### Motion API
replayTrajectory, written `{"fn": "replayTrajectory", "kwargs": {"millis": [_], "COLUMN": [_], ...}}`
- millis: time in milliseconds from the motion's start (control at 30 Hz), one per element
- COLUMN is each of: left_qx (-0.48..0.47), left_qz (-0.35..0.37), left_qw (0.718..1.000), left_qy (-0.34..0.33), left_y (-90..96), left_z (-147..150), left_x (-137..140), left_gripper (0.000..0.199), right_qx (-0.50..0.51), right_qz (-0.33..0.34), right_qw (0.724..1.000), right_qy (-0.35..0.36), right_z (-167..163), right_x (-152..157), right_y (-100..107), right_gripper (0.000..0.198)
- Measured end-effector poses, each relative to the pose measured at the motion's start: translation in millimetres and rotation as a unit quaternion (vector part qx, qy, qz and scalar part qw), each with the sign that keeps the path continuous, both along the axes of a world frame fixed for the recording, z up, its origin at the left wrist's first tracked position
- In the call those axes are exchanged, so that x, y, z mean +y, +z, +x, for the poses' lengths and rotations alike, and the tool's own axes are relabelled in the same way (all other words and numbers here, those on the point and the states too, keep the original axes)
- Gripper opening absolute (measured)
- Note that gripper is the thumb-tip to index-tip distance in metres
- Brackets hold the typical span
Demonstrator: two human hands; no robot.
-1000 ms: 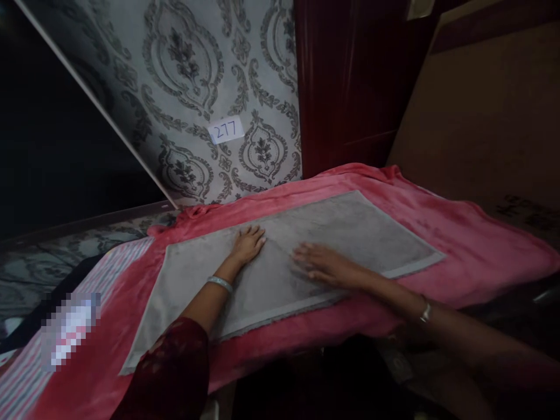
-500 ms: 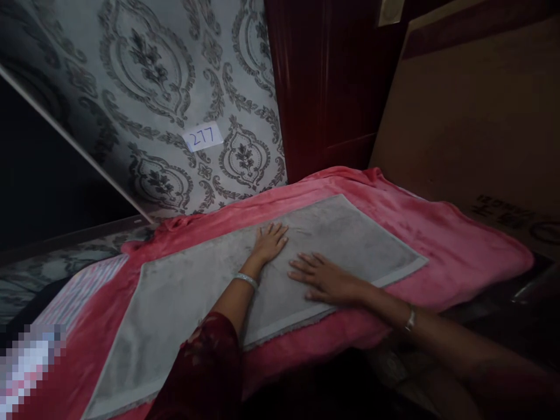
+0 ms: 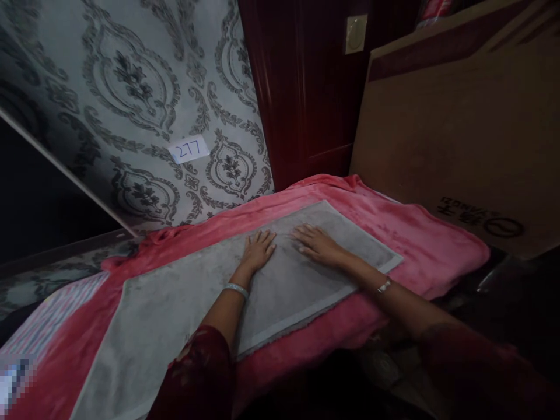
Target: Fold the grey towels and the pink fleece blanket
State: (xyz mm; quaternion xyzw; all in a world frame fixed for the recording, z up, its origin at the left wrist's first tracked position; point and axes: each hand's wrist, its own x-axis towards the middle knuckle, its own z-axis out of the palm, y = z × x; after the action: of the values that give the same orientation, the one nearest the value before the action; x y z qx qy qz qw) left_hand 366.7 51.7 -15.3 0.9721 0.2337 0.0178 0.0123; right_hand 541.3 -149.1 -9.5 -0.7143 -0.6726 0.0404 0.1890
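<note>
A long grey cloth (image 3: 175,303) with pale hemmed edges, towel-like in look, is spread over a pink-red plush blanket (image 3: 437,245). Flat on the middle of the grey cloth rests my left hand (image 3: 257,252), fingers stretched out, a bracelet at its wrist. My right hand (image 3: 319,245) lies on the same cloth a little to the right, near its far edge, with the fingers extended and somewhat blurred. Neither hand holds anything. Slight creases show in the cloth around the fingertips.
Behind the blanket stand a patterned wall with a paper label (image 3: 189,149) reading 277 and a dark red door panel (image 3: 301,87). A large cardboard box (image 3: 446,128) leans at the right. Striped fabric (image 3: 65,309) shows at the left.
My right hand has slid away from me over the cloth, from near its front edge toward the far edge. My left hand stays on the cloth. The view has shifted slightly right.
</note>
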Motion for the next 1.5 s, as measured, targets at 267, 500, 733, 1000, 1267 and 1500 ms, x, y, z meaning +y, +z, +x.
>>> {"fn": "replayTrajectory", "kwargs": {"millis": [267, 500, 733, 1000, 1267, 1500], "left_qx": [0.0, -0.007, 0.006, 0.024, 0.017, -0.006], "left_qz": [0.004, 0.016, 0.017, 0.021, 0.022, 0.011], "left_qw": [1.0, 1.0, 1.0, 0.999, 1.0, 1.0], "left_qy": [0.002, 0.001, 0.008, 0.012, 0.009, 0.003], "left_y": [-1.8, -2.1, 4.6, 5.0, 5.5, 6.2], "left_z": [3, 4, 6, 11, 12, 9], "left_x": [4, 5, 4, 7, 6, 4], "left_gripper": [0.056, 0.056, 0.056, 0.058, 0.057, 0.056], "right_qx": [-0.053, 0.009, -0.017, -0.038, -0.044, -0.001], "right_qz": [-0.034, -0.066, -0.011, -0.106, -0.05, 0.003], "right_qw": [0.997, 0.997, 0.973, 0.952, 0.922, 0.893], "right_qy": [-0.036, -0.031, -0.229, -0.283, -0.381, -0.45], "right_z": [-11, -36, 14, 19, 30, 66], "right_x": [-34, -79, -18, -43, -110, -129], "right_y": [-45, -43, 3, -24, -45, -24], "right_gripper": [0.073, 0.079, 0.066, 0.072, 0.07, 0.041]}}
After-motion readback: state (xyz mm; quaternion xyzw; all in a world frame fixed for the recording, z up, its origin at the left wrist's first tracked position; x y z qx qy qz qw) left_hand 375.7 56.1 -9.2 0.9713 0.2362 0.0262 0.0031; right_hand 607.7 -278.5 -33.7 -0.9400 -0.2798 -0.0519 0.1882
